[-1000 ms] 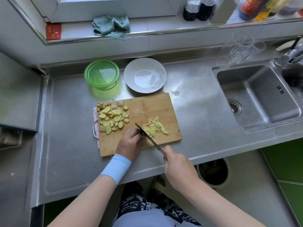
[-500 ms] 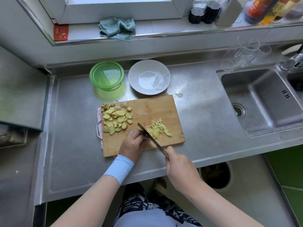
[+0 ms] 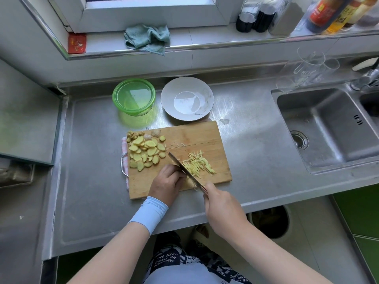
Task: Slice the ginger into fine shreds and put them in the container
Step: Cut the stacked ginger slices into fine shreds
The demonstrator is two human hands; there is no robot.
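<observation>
A wooden cutting board (image 3: 190,134) lies on the steel counter. Several yellow ginger slices (image 3: 145,150) are piled on its left part, and a small heap of fine ginger shreds (image 3: 200,163) lies on its right part. My right hand (image 3: 222,208) grips the handle of a knife (image 3: 184,171), whose blade slants across the board just left of the shreds. My left hand (image 3: 167,182), fingers curled, presses down on ginger against the blade; that ginger is hidden under the fingers. A green lidded container (image 3: 133,96) stands behind the board.
A white plate (image 3: 207,93) sits beside the green container. A sink (image 3: 328,128) is at the right, with clear glasses (image 3: 309,66) behind it. A teal cloth (image 3: 146,38) and bottles (image 3: 328,13) are on the window ledge. A bin (image 3: 268,222) stands below the counter edge.
The hands and knife stay in nearly the same spot on the board, with the blade shifting slightly beside the shreds. The camera view has drifted a little.
</observation>
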